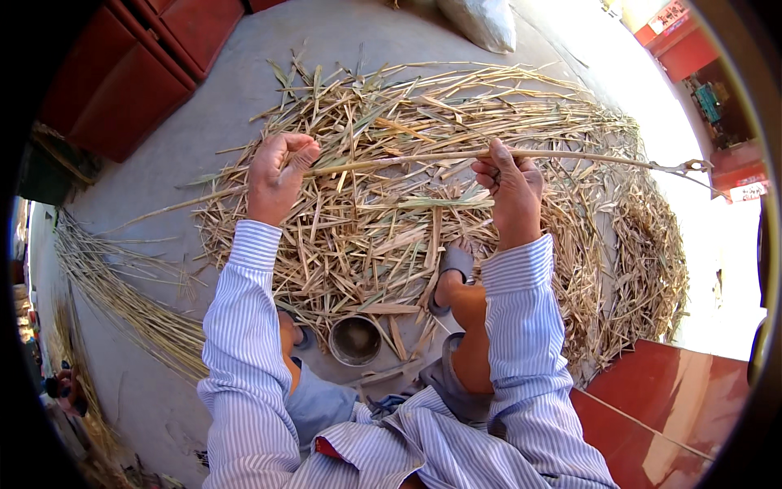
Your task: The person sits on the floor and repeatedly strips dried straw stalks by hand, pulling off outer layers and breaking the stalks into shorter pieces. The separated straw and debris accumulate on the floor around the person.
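A long, thin reed stalk (399, 160) runs across the view in front of me, above a heap of cut reeds. My right hand (513, 179) pinches it between thumb and fingers. My left hand (278, 175) has its fingers curled around the stalk farther left; the palm side hides part of the grip. The stalk's left end droops toward the floor. At its far right end is a small grey forked piece (686, 166) with a ring-like tip, too small to name.
Dry husks and stalks (375, 220) cover the floor around my feet. A round metal bowl (355, 341) stands between my feet. A bundle of long reeds (138, 297) lies at the left. Red furniture (122, 81) stands far left, and a pale sack (482, 23) at the back.
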Available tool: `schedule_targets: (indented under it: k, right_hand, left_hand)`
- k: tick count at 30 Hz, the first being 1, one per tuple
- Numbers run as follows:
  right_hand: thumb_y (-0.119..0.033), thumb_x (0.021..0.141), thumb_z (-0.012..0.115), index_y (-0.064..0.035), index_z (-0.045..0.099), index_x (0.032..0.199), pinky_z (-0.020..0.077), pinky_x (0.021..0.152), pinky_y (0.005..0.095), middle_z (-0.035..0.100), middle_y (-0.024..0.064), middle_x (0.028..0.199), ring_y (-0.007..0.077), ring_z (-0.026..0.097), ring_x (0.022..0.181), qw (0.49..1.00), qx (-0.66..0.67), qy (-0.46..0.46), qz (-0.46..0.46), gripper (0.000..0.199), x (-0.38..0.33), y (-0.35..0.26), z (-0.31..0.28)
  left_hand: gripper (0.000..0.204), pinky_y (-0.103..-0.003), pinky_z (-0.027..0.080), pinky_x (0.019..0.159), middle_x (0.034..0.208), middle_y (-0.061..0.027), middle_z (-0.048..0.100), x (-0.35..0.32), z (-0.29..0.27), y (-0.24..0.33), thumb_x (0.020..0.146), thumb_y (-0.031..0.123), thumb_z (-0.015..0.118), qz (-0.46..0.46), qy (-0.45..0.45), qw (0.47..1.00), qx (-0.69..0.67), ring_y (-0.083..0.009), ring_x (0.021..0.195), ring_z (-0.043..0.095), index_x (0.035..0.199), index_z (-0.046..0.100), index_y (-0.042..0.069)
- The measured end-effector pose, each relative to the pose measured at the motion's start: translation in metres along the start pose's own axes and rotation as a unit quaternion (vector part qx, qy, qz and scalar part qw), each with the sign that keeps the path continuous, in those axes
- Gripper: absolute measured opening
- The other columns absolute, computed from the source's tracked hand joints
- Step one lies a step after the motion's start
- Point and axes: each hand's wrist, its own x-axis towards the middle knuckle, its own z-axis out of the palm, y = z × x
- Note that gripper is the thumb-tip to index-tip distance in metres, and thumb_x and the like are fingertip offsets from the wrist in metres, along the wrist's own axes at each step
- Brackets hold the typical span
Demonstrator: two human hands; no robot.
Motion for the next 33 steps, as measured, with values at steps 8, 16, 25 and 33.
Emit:
schedule_targets:
  k: [8,16,25,33]
  right_hand:
    - [-0.019,0.092,0.065,-0.0002,0.061,0.103,0.0575,0.06,0.0225,0.069,0.0122,0.088,0.0178,0.07,0.074,0.998,0.042,-0.046,-0.011,0.022,-0.01,0.001,0.01]
    - [-0.019,0.095,0.061,-0.0003,0.062,0.1,0.0577,0.063,0.023,0.07,0.0127,0.092,0.0185,0.07,0.078,0.994,0.083,-0.077,-0.002,0.019,-0.009,0.0,0.003]
    - [-0.019,0.094,0.062,-0.0018,0.062,0.105,0.0575,0.069,0.0241,0.07,0.011,0.097,0.0166,0.069,0.083,0.983,0.147,-0.11,0.027,0.02,-0.026,-0.002,0.007]
    - [-0.019,0.093,0.064,0.0008,0.061,0.108,0.0577,0.07,0.0254,0.069,0.0133,0.098,0.0189,0.07,0.084,0.978,0.104,-0.159,0.089,0.025,-0.042,0.006,0.029]
  left_hand:
    - [0.019,-0.039,0.038,0.071,0.071,-0.0033,0.063,0.0,0.002,0.004,0.073,0.02,0.077,0.22,-0.027,0.946,0.235,-0.0235,0.073,0.057,0.088,0.07,0.01]
    - [0.024,-0.039,0.039,0.075,0.08,-0.0036,0.066,-0.002,0.011,0.026,0.074,0.023,0.077,0.247,-0.04,0.946,0.206,-0.0237,0.082,0.059,0.091,0.068,0.009]
    - [0.02,-0.036,0.04,0.069,0.077,-0.0002,0.066,0.008,0.057,0.063,0.071,0.02,0.079,0.343,0.032,0.922,0.178,-0.0177,0.075,0.061,0.085,0.067,0.012]
    - [0.019,-0.034,0.041,0.069,0.078,-0.0015,0.067,-0.002,0.068,0.064,0.074,0.024,0.077,0.317,-0.017,0.938,0.139,-0.0196,0.073,0.06,0.085,0.07,0.01]
